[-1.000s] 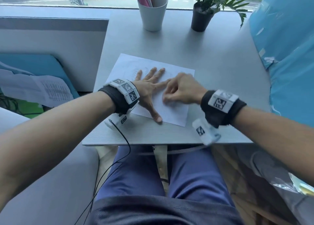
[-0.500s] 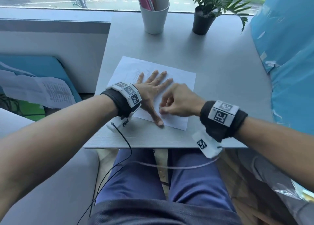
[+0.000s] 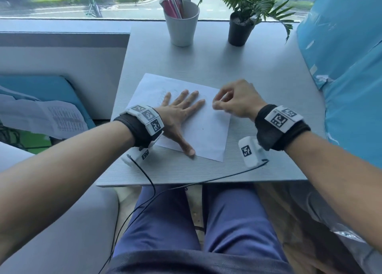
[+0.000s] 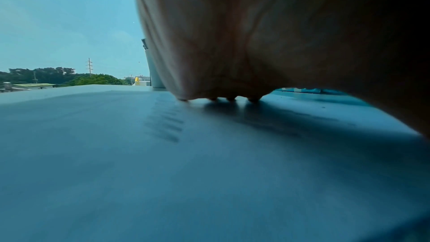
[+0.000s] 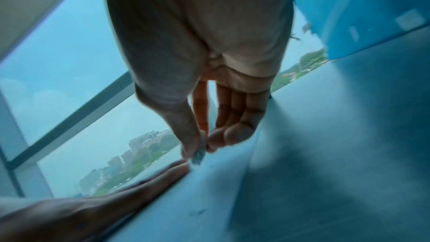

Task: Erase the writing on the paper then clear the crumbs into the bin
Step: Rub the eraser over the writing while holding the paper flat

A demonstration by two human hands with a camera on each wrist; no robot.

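Note:
A white sheet of paper lies on the grey table, with faint pencil writing near its far left corner. My left hand lies flat on the sheet, fingers spread and straight; the left wrist view shows its fingertips on the paper beside the writing. My right hand hovers over the sheet's right edge. Its thumb and fingers pinch a small pale eraser, just above the paper and close to a left fingertip. A few dark crumbs dot the sheet.
A white cup of pens and a potted plant stand at the table's far edge by the window. Blue plastic-wrapped bulk borders the table's right side. Printed papers lie low at the left. No bin is in view.
My right hand has moved with the eraser from the sheet's near middle, away from me and to the right, to its right edge. The left hand stays flat on the paper.

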